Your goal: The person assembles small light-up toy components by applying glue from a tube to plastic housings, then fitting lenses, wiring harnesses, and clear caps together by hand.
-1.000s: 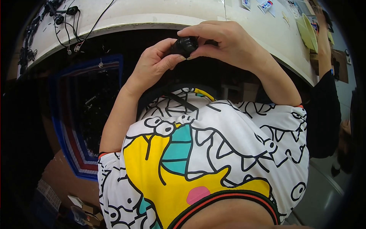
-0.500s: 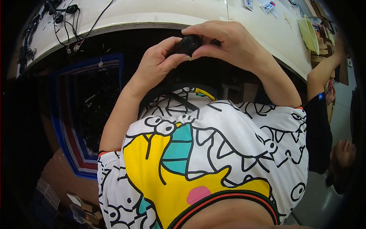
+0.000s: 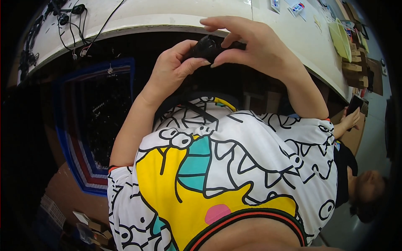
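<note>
At the near edge of the worktable, my left hand point(image 3: 169, 69) grips a small glossy black rounded part point(image 3: 208, 47) between thumb and fingers. Its exact kind is not clear against the dark background. From the other side, my right hand point(image 3: 261, 50) closes its thumb and a bent finger round the right end of the same part. The index finger of that hand stretches out above it, off its surface. Both hands are held in front of my chest.
Black cables with small round black units point(image 3: 78, 10) lie at the table's far left. A blue-edged striped bag point(image 3: 69, 138) holding dark pieces hangs open below. Tubes point(image 3: 296, 8) and a yellow-green basin point(image 3: 339, 39) are at right. A co-worker's hand point(image 3: 351, 120) holds a dark slab point(image 3: 355, 104).
My right index finger has lifted off the black part and straightened, showing more of it. My left hand keeps its grip. The co-worker at right has drawn back an arm, and a dark slab now shows.
</note>
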Tool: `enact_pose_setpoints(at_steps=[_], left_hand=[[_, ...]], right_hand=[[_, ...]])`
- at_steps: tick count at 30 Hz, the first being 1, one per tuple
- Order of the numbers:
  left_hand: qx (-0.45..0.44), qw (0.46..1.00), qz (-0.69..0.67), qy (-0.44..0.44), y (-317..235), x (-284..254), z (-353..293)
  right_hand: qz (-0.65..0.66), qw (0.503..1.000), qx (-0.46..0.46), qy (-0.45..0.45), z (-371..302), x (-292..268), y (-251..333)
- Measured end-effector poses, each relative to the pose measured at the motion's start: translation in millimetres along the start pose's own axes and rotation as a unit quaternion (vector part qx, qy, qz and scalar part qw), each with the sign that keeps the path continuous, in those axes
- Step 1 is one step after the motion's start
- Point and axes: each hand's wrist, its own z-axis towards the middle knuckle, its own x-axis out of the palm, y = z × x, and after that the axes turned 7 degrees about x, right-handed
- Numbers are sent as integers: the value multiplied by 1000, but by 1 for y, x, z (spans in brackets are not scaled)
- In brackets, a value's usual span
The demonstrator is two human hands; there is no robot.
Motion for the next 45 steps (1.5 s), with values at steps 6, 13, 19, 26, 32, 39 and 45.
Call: enact_pose_setpoints(at_steps=[6,13,19,26,32,39,45], left_hand=[[3,999,29,-22,-4,1,0],[27,997,49,-48,-5,1,1],[62,992,95,-63,-9,-8,10],[138,980,107,-98,-17,-25,22],[151,966,144,-152,-15,-34,22],[217,941,-163,-204,-42,-47,33],[252,823,-477,-176,-104,-100,29]], right_hand=[[-136,968,148,148,6,-7,12],[-95,968,176,150,13,-9,11],[-78,936,241,246,45,-31,37],[0,987,125,102,48,-45,63],[-22,998,-10,62,62,-28,36],[343,939,15,-20,57,14,20],[223,931,5,288,7,75,-34]])
